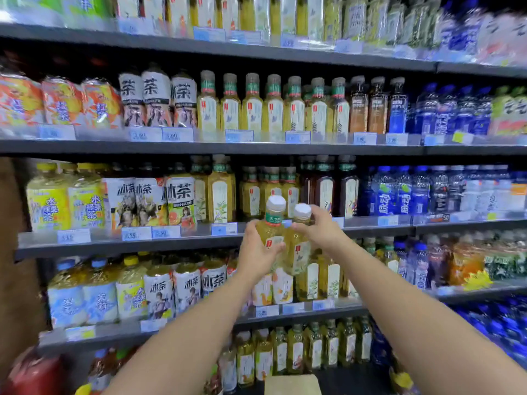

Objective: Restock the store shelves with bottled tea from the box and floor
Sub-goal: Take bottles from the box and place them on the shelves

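Two yellow tea bottles with white caps are held up side by side in front of the middle shelf (379,228). My left hand (258,253) grips the left bottle (272,223) around its body. My right hand (320,228) grips the right bottle (299,246) near its neck and shoulder. Both bottles are upright and touch each other. Just behind them on the shelf stands a row of matching yellow tea bottles (253,193), set back from the shelf's front edge.
Dark shelves packed with drinks fill the view: tea with white labels (151,201) at left, blue water bottles (405,192) at right. More yellow tea stands on the lowest shelf (296,349). A pale cardboard box corner (292,384) shows at the bottom edge.
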{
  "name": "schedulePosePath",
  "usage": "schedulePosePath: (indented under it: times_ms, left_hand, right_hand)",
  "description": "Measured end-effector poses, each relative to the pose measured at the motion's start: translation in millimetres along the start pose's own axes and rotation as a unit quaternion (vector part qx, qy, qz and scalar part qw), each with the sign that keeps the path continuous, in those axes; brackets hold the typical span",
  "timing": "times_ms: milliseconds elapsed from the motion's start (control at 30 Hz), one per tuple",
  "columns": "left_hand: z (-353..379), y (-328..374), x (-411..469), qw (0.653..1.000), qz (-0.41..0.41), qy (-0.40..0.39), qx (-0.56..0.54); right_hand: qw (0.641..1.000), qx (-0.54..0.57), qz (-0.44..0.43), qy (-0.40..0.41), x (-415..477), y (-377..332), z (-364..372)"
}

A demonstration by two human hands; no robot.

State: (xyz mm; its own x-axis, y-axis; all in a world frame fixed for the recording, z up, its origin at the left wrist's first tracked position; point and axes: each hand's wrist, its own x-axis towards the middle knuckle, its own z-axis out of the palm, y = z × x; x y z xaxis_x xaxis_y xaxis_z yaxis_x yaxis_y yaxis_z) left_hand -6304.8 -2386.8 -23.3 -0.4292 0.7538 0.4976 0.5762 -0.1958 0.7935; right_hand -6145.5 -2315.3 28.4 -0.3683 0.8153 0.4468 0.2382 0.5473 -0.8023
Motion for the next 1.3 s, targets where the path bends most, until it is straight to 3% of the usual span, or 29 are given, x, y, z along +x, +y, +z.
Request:
schedulePosePath:
  times_ms: [200, 400, 600, 800, 900, 1067, 1167, 1300]
  left_hand:
    - [-15.7, 24.6, 89.2, 0.997, 0.063, 0.051, 0.001]
    - [0.5, 6.5, 148.1, 0.997, 0.053, 0.051, 0.025]
    - [26.2, -31.4, 192.9, 0.995, -0.066, 0.055, 0.045]
    - [37.5, -66.2, 239.0, 0.994, -0.067, 0.05, 0.063]
    - [38.9, -72.4, 260.2, 0.99, -0.096, 0.023, 0.105]
    - [41.5, -80.1, 278.2, 0.945, -0.191, -0.049, 0.262]
    - [45.2, -85.6, 282.0, 0.917, -0.19, -0.048, 0.349]
    - [50.2, -87.5, 285.9, 0.91, -0.171, -0.056, 0.373]
  right_hand:
    - [0.996, 0.021, -0.086, 0.032, 73.2, -30.5, -9.0]
    - [0.99, -0.001, -0.117, 0.082, 128.0, -9.3, 11.0]
    - [0.996, -0.031, -0.055, 0.066, 189.3, 19.0, 26.8]
    - [0.995, -0.039, 0.022, 0.087, 235.2, 50.6, 42.3]
    - [0.989, -0.128, 0.063, 0.046, 230.9, 77.0, 64.9]
    - [0.95, -0.284, 0.118, 0.057, 223.8, 100.6, 70.0]
    - [0.944, -0.29, 0.139, 0.069, 224.4, 104.5, 69.1]
    - [0.943, -0.291, 0.155, 0.036, 234.3, 101.7, 69.5]
